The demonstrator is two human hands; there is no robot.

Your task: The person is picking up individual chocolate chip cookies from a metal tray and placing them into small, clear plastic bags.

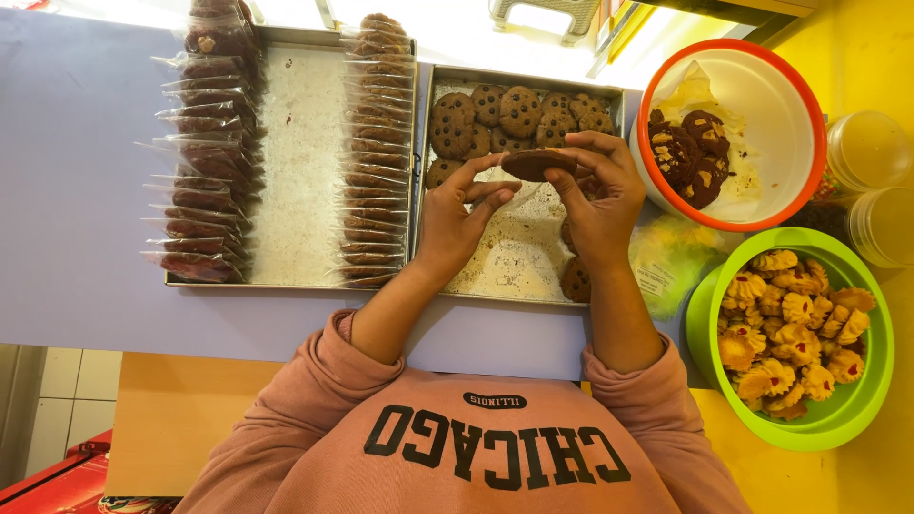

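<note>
My right hand [600, 195] pinches a round dark chocolate cookie [538, 164] by its edge above a metal tray [519, 252]. My left hand [457, 219] sits beside it, thumb and forefinger on the cookie's left edge and on a clear plastic sleeve under it. Several chocolate-chip cookies [519, 114] lie at the far end of that tray, and a few more show under my right hand.
A second metal tray [295, 162] to the left holds two rows of cookies packed in clear bags [205, 143]. To the right stand a white tub with an orange rim [790, 105] holding dark cookies, a green bowl [857, 400] of yellow flower-shaped cookies, and clear lidded jars [871, 148].
</note>
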